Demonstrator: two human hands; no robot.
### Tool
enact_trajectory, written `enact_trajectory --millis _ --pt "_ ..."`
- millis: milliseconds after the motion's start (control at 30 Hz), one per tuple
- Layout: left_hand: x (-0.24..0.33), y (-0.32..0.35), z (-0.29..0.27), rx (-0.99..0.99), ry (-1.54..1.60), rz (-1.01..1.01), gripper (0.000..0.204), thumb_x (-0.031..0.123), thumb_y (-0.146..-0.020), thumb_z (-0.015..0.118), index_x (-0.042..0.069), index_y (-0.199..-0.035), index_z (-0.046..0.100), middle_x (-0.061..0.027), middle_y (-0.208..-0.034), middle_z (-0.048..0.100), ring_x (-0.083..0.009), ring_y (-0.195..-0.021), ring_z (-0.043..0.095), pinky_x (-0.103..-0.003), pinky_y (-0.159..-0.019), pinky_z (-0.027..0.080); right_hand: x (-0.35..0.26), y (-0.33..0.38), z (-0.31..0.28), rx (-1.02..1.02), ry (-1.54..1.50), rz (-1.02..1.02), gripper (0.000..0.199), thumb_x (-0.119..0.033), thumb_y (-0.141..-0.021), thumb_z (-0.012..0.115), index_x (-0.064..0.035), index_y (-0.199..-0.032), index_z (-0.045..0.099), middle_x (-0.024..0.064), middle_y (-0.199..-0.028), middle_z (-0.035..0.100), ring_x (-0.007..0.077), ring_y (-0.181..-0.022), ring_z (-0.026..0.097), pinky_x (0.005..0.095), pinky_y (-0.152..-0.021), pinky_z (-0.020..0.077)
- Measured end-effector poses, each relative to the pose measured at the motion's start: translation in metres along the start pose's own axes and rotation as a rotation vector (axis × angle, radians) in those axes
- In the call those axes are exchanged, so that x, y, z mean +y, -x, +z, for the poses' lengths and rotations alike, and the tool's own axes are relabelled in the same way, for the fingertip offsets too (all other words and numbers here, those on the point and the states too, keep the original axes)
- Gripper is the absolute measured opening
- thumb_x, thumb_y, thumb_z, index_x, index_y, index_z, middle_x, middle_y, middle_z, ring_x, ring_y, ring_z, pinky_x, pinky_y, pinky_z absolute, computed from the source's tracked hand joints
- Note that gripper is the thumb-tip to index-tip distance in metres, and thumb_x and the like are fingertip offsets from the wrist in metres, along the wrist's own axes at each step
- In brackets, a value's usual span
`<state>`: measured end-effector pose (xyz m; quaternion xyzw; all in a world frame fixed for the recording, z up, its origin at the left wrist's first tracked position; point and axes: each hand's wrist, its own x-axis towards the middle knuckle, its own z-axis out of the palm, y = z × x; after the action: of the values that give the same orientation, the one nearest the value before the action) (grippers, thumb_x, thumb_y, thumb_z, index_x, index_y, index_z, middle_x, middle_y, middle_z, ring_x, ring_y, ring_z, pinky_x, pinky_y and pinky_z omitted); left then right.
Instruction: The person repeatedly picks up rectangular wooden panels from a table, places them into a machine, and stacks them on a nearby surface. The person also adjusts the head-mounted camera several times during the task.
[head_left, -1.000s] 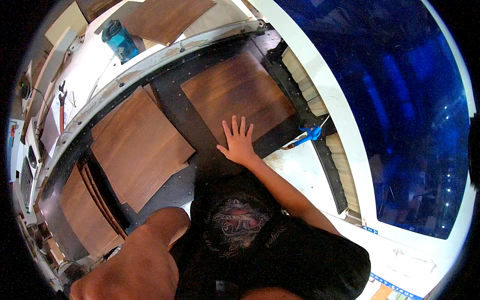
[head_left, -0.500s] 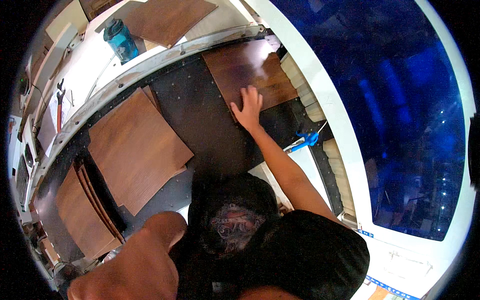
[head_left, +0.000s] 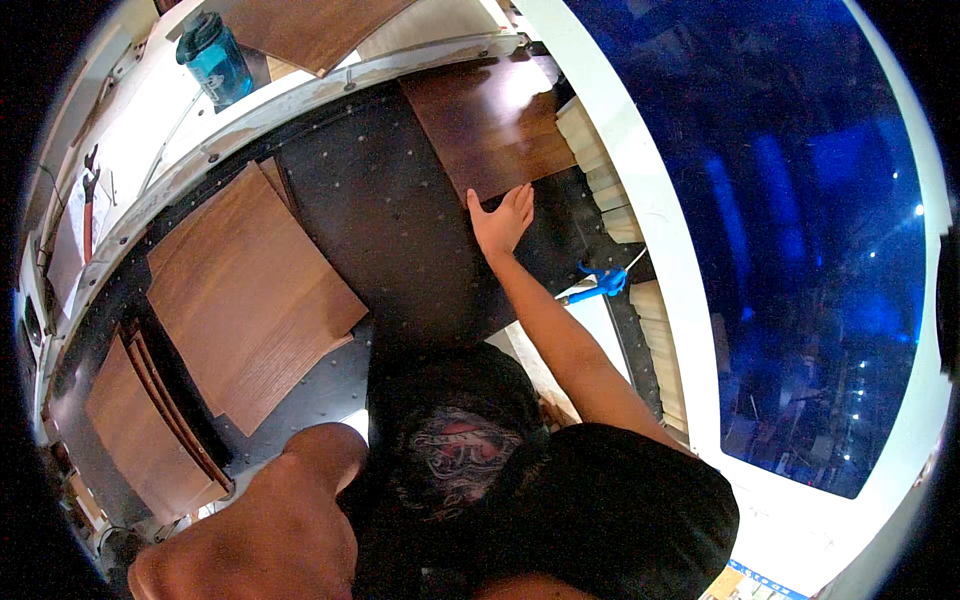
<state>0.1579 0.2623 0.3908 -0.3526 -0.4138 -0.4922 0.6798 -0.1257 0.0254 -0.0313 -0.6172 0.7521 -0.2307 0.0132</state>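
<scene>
At the far end of the black bed lies a brown wood-grain panel [head_left: 490, 125] with a glossy glare on it. My right hand [head_left: 503, 222] is at its near edge, fingers stretched out and thumb apart, the tips touching or very close to the edge. Nothing is gripped in it. Of my left side only the bent bare arm [head_left: 270, 520] shows at the lower left; the hand itself is out of sight. Left of centre rests a loose stack of larger wood-grain panels [head_left: 255, 295]. Further left, narrower panels [head_left: 150, 430] lie stacked beside it.
A blue air gun [head_left: 600, 283] lies right of my forearm, by the pale pleated bellows [head_left: 592, 160]. Beyond the rail [head_left: 290, 105] stand a teal bottle [head_left: 215, 65] and another brown panel [head_left: 310, 30]. A dark blue window [head_left: 800, 250] in a white frame rises at right.
My right hand has slid back off the far panel's top to its near edge. The whole view has shifted slightly.
</scene>
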Motion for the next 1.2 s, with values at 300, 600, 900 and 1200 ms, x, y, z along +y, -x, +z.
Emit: enact_trajectory --millis 300,600,900,1200 --pt "0.015 0.016 -0.038 0.077 0.098 0.073 0.034 0.009 -0.104 0.054 0.007 -0.073 0.067 -0.0079 -0.072 0.071 -0.0155 -0.066 0.071 -0.034 -0.078 0.064 -0.019 0.032 0.006 0.002 0.011 -0.132 0.103 -0.063 -0.09 0.069 0.0219 -0.143 0.044 0.0388 -0.159 0.033 0.0452 -0.153 0.027 0.0535 -0.126 0.0196" --pt "0.036 0.037 -0.077 0.173 0.325 0.06 0.028 0.009 -0.105 0.054 0.002 -0.085 0.071 -0.0092 -0.079 0.074 -0.0185 -0.076 0.075 -0.036 -0.078 0.065 -0.006 0.005 0.02 0.105 0.059 -0.026 0.087 -0.057 -0.093 0.068 0.0184 -0.135 0.056 0.0341 -0.156 0.042 0.0413 -0.151 0.034 0.0519 -0.124 0.0249" --pt "0.017 0.018 -0.093 0.091 0.226 0.277 0.041 0.004 -0.103 0.052 0.01 -0.063 0.057 -0.0063 -0.059 0.059 -0.0152 -0.052 0.06 -0.04 -0.075 0.065 -0.006 -0.003 0.017 0.089 0.055 0.012 0.099 -0.061 -0.086 0.075 0.0194 -0.14 0.051 0.0336 -0.158 0.039 0.0402 -0.153 0.031 0.0521 -0.124 0.0237" --pt "0.045 0.025 -0.071 0.135 0.27 -0.001 0.047 0.0 -0.102 0.048 0.015 -0.057 0.049 -0.0027 -0.051 0.049 -0.0136 -0.044 0.051 -0.047 -0.082 0.064 -0.007 -0.005 0.018 0.106 0.086 0.028 0.105 -0.065 -0.085 0.075 0.02 -0.14 0.049 0.0347 -0.158 0.038 0.042 -0.151 0.033 0.054 -0.122 0.0263"
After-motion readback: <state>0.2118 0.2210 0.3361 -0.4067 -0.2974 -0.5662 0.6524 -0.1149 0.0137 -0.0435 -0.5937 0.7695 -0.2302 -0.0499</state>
